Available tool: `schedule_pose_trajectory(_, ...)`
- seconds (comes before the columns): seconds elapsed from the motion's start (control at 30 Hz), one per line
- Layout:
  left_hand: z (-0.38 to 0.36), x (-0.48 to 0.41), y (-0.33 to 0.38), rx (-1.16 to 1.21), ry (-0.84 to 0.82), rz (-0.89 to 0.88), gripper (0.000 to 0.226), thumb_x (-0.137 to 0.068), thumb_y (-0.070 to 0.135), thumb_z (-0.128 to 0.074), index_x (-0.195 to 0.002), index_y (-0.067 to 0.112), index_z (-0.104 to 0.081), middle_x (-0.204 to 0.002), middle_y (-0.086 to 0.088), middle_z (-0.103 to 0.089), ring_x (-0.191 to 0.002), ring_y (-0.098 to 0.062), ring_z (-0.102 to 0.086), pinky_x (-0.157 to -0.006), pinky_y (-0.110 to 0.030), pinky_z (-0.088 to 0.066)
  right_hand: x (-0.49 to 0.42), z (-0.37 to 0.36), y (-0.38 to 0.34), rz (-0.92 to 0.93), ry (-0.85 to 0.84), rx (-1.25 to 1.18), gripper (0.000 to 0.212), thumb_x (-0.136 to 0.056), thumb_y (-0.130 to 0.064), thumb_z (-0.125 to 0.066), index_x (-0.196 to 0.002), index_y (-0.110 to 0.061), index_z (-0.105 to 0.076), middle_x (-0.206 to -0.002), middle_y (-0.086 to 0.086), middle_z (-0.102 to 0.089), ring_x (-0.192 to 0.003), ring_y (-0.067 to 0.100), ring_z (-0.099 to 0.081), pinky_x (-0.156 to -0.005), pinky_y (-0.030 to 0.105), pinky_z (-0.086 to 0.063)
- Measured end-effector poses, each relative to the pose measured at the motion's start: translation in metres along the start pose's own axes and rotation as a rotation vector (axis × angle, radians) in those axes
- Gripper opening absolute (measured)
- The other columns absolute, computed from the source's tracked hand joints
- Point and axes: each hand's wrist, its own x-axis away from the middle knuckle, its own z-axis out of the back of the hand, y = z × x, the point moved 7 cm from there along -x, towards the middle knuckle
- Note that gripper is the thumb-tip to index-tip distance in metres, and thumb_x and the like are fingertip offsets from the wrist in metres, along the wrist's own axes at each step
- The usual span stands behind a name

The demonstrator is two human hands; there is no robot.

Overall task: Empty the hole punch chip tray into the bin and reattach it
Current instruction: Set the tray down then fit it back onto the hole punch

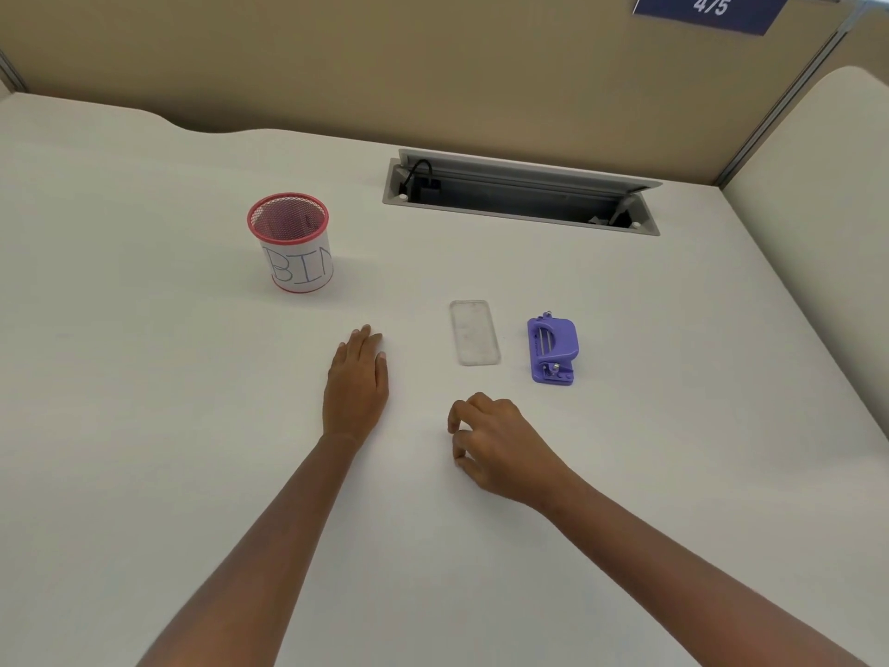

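Your left hand (357, 377) flat on desk (144, 377); right hand (495, 440) loosely curled, gripping nothing. Clear chip tray (475, 332) detached beside purple hole punch (553, 351). Red mesh bin (298, 267): contents unclear.

A pale off-white desk (144, 426) fills most of the view. Set into its far side is a long grey cable well (505, 212), its hinged lid (529, 174) tilted up toward the back. A black plug and cable (428, 185) sit in the well's left end. Behind the desk stands a tan partition wall (336, 65) carrying a blue sign (711, 9) that reads 475. A grey metal post (789, 98) runs down the partition's right corner, beside a second pale surface (818, 161).
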Motion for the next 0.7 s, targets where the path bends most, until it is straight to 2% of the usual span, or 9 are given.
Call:
schedule_pose_trajectory(0.13, -0.001, 0.000, 0.000, -0.013, 0.005, -0.007, 0.038, -0.098, 0.010, -0.034, -0.134, 0.001, -0.044, -0.149, -0.013, -0.037, -0.141, -0.025, -0.029, -0.119, -0.036, -0.018, -0.003, -0.002, 0.001, -0.009, -0.040, 0.006, 0.005, -0.071, -0.007, -0.067, -0.065, -0.005, -0.067, -0.088, 0.006, -0.069, -0.076, 0.027, -0.063, -0.053, 0.032, -0.046)
schedule_pose_trajectory(0.23, -0.001, 0.000, 0.000, -0.015, 0.002, -0.003, 0.039, -0.098, 0.011, -0.034, -0.134, 0.002, -0.043, -0.149, -0.013, -0.036, -0.141, -0.025, -0.028, -0.119, -0.035, -0.017, -0.005, -0.013, 0.005, -0.033, -0.109, 0.015, 0.020, -0.086, -0.011, -0.048, -0.089, -0.003, -0.065, -0.110, 0.007, -0.060, -0.097, 0.028, -0.054, -0.068, 0.038, -0.043)
schedule_pose_trajectory(0.3, -0.001, 0.000, 0.000, -0.016, 0.002, -0.003, 0.039, -0.098, 0.011, -0.034, -0.134, 0.002, -0.043, -0.150, -0.013, -0.036, -0.141, -0.025, -0.028, -0.119, -0.035, -0.017, -0.003, -0.020, 0.009, -0.077, -0.167, -0.018, 0.025, -0.090, -0.015, -0.040, -0.099, -0.006, -0.062, -0.118, 0.004, -0.054, -0.104, 0.024, -0.048, -0.076, 0.036, -0.040)
schedule_pose_trajectory(0.47, -0.002, 0.000, -0.001, -0.018, -0.004, 0.003, 0.039, -0.098, 0.011, -0.034, -0.135, 0.003, -0.043, -0.150, -0.012, -0.035, -0.142, -0.024, -0.027, -0.119, -0.036, -0.017, 0.007, -0.022, 0.022, -0.202, -0.122, -0.255, 0.021, -0.093, -0.020, -0.048, -0.101, -0.010, -0.065, -0.112, 0.002, -0.060, -0.102, 0.022, -0.049, -0.082, 0.036, -0.044)
schedule_pose_trajectory(0.7, -0.002, 0.000, -0.001, -0.016, 0.008, -0.002, 0.038, -0.098, 0.011, -0.035, -0.133, 0.002, -0.044, -0.149, -0.013, -0.037, -0.141, -0.025, -0.029, -0.118, -0.036, -0.018, 0.010, -0.022, 0.020, -0.214, -0.135, -0.261, 0.023, -0.093, -0.021, -0.049, -0.104, -0.014, -0.068, -0.113, -0.001, -0.064, -0.106, 0.021, -0.049, -0.084, 0.034, -0.041)
